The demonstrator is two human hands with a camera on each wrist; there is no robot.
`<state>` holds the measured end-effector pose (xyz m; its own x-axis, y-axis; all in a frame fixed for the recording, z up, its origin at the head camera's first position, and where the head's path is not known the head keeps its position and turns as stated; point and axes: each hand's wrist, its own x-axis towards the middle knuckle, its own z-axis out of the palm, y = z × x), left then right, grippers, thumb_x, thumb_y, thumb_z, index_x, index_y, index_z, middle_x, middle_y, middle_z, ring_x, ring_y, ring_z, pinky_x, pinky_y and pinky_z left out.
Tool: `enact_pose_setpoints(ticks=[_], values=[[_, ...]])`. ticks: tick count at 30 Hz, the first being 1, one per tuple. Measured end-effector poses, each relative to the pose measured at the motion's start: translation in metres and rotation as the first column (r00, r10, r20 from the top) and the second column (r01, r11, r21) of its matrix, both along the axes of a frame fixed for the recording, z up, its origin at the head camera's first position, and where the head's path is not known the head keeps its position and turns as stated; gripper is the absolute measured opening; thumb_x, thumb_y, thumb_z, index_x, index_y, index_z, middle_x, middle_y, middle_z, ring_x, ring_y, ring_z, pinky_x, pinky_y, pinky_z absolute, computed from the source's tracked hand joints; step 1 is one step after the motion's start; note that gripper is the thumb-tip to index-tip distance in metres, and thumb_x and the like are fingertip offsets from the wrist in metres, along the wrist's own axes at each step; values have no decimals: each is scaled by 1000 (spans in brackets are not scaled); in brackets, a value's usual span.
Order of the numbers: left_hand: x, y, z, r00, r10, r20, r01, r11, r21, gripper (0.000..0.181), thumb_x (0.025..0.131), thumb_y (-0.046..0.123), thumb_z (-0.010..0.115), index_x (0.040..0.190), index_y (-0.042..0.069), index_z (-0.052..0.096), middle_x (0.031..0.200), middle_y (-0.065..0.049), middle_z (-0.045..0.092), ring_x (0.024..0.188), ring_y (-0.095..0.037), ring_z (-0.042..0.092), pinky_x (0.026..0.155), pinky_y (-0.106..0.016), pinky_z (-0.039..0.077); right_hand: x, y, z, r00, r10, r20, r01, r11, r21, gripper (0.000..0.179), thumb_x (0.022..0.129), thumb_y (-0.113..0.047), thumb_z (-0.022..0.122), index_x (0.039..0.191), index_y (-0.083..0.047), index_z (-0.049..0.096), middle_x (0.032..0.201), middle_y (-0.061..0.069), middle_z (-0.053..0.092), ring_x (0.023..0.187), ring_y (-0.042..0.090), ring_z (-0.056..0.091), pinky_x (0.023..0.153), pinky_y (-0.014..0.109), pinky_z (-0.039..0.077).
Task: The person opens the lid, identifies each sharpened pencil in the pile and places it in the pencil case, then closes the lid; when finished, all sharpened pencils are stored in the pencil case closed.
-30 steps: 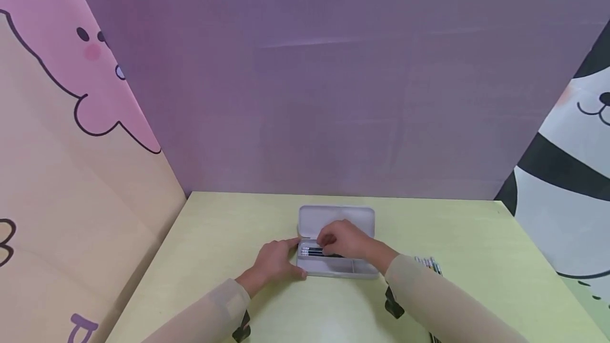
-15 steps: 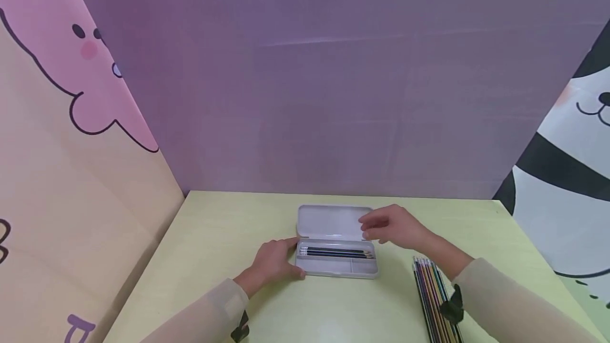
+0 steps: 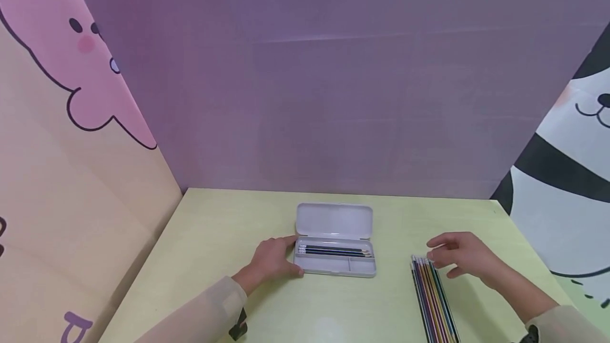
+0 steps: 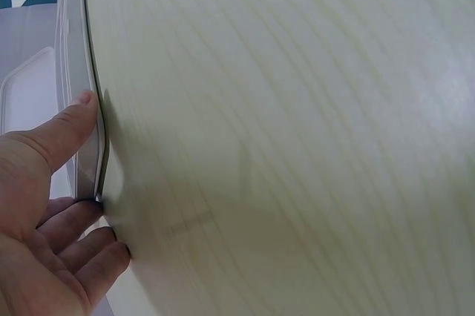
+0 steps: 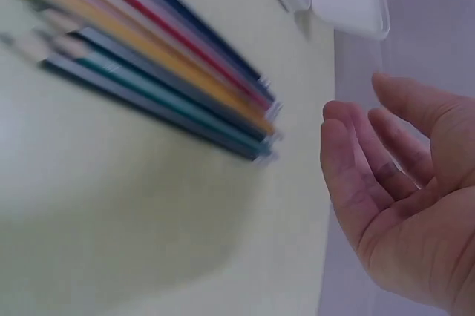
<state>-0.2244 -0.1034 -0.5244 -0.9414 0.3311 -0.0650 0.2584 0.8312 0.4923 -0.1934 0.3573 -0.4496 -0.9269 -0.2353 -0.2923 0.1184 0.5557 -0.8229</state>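
Note:
A light-grey pencil case point(image 3: 320, 264) lies with its lid raised at the back, near the middle of the table. Several dark pencils point(image 3: 335, 251) lie side by side in its rear compartment; the two front compartments hold nothing visible. My left hand point(image 3: 272, 259) holds the case's left end, the thumb point(image 4: 70, 127) along the front wall and the other fingers round the end. Over the far ends of a row of coloured pencils point(image 3: 432, 298) hovers my right hand point(image 3: 464, 254), fingers loosely bent and holding nothing. In the right wrist view those pencils point(image 5: 171, 71) are blurred.
The pale wood-look table point(image 3: 229, 221) reaches back to a purple wall panel point(image 3: 333, 94). Cartoon-printed panels stand on the left point(image 3: 71, 173) and right point(image 3: 562, 195). The raised lid point(image 3: 334, 221) stands up behind the case.
My right hand has left the case, where it was over the pencils, and moved right and towards me to the coloured pencils. The left hand has stayed on the case.

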Motion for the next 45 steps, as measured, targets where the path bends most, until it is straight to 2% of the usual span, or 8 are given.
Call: enact_pose_setpoints(ticks=[3, 8, 17, 29, 33, 39, 45], values=[[0, 0, 0, 1000, 1, -3, -1, 1000, 3, 91, 70, 46, 92, 147, 11, 57, 134, -11, 69, 118, -33, 65, 100, -50, 52, 5, 12, -9, 999, -24, 48, 24, 1000, -2, 47, 100, -18, 67, 133, 12, 54, 116, 18, 72, 96, 27, 73, 76, 46, 62], [-1, -1, -2, 1000, -2, -18, 3, 1000, 5, 91, 69, 46, 91, 146, 11, 58, 133, -11, 69, 118, -33, 66, 99, -50, 52, 11, 28, -27, 995, -20, 98, 21, 1000, -8, 47, 99, -15, 67, 134, 12, 53, 114, 15, 72, 96, 22, 71, 77, 46, 62], [-3, -1, -4, 1000, 0, -17, 0, 1000, 6, 91, 70, 47, 91, 147, 13, 57, 135, -10, 68, 119, -33, 65, 100, -50, 52, 21, 31, -48, 992, -54, 113, 54, 999, 5, 49, 96, -19, 72, 132, 11, 56, 108, 8, 72, 93, 17, 69, 73, 43, 61], [-4, -3, -5, 1000, -6, -27, 6, 1000, 13, 90, 70, 47, 91, 146, 12, 57, 135, -10, 68, 119, -34, 65, 100, -51, 51, 22, 28, -58, 995, -86, 51, 84, 996, 41, 47, 91, -11, 75, 130, 11, 59, 108, 10, 71, 86, 18, 68, 67, 40, 60], [-5, -3, -5, 1000, -9, -30, 10, 1000, 14, 89, 71, 46, 90, 147, 12, 57, 136, -10, 68, 121, -34, 64, 102, -52, 51, 21, 24, -56, 995, -94, 37, 90, 991, 95, 45, 89, -9, 74, 128, 9, 61, 101, 7, 69, 84, 18, 65, 65, 39, 59], [-3, -3, -5, 1000, 1, -17, 0, 1000, 16, 91, 71, 46, 91, 147, 12, 57, 137, -11, 67, 121, -35, 64, 102, -53, 51, 19, 20, -55, 993, -99, -57, 109, 969, 221, 38, 86, -8, 76, 120, 6, 67, 90, 5, 67, 76, 19, 62, 58, 36, 58], [-2, -3, -7, 1000, -7, -19, 7, 1000, 19, 91, 70, 47, 91, 147, 13, 57, 134, -11, 69, 119, -34, 65, 100, -52, 51, 17, 18, -62, 985, -151, -80, 167, 950, 262, 40, 81, -12, 81, 115, 5, 69, 87, 3, 67, 71, 19, 63, 56, 37, 58]])
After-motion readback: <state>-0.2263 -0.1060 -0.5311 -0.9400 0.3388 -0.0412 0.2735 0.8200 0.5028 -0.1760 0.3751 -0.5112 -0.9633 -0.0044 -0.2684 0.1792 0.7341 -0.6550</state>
